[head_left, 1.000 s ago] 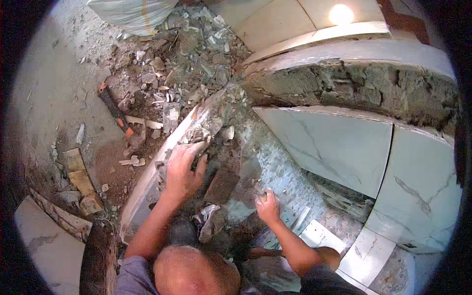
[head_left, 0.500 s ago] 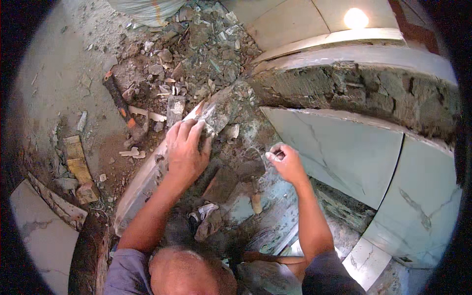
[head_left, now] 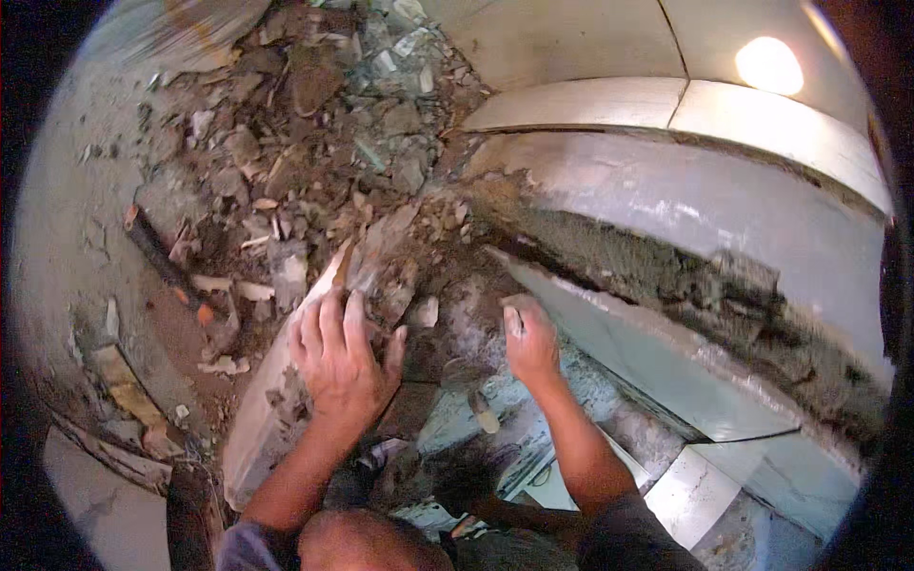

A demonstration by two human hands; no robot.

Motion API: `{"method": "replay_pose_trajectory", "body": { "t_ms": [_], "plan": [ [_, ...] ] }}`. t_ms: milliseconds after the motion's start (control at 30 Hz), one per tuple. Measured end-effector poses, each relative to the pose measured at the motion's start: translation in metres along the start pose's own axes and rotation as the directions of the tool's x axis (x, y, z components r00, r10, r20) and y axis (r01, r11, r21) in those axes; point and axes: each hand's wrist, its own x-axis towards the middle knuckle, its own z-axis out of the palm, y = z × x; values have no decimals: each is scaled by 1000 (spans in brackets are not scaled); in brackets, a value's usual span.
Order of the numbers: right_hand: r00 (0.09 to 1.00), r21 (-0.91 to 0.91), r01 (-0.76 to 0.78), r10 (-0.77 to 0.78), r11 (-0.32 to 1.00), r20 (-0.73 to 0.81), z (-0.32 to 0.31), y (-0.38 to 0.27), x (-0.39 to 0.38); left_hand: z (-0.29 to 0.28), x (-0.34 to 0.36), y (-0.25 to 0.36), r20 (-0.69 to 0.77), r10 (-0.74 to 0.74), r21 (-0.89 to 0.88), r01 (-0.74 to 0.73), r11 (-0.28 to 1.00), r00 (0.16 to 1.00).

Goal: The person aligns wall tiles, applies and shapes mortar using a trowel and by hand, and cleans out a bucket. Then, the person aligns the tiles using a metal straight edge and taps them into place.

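Note:
My left hand [head_left: 345, 366] rests on a long pale slab [head_left: 262, 404] with a rough, crumbled edge. Its fingers are stretched forward and the thumb stands apart, so it is open. My right hand [head_left: 531, 341] is closed, with fingers curled in and thumb pressed against them, above the dusty ground beside a marbled tile [head_left: 647, 357]. Whatever it may hold is hidden. Between the hands are loose dirt, a small whitish chip [head_left: 427, 311] and a short, pale-tipped stick-like piece [head_left: 484, 412].
Rubble [head_left: 314, 124] is heaped ahead. A dark-handled tool with orange patches [head_left: 162, 257] lies left, near a yellowish wood strip [head_left: 129, 385]. A broken mortar ledge [head_left: 685, 285] runs along the right, below a lit tiled wall [head_left: 571, 43]. A tile piece [head_left: 90, 485] sits at lower left.
The view has shifted, so the ledge and tiles look tilted differently. My left hand stays on the slab. My right hand has gone from a loose pinch to more tightly curled fingers.

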Motion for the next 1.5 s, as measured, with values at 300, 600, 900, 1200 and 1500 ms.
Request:
{"method": "replay_pose_trajectory", "body": {
  "t_ms": [300, 600, 900, 1200, 1500],
  "plan": [
    [950, -189, -198, 236, 962, 204, 17, 14, -42, 5, 9, 2, 64, 22, 42, -25, 999, 998],
    [962, -220, -60, 116, 974, 249, 8, 12, -33, 12, 9, -3, 109, 28, 76, -36, 996, 994],
    [916, -472, 314, -133, 824, 377, 8, 38, -46, 12, 10, -4, 131, 29, 86, -40, 995, 991],
    [941, -344, -9, 124, 939, 315, 19, 36, -48, 16, 6, -7, 106, 30, 109, -41, 993, 994],
    [970, -367, 16, 74, 930, 231, 18, 34, -47, 7, 1, -7, 192, -36, 51, 27, 998, 981]
  ]
}}
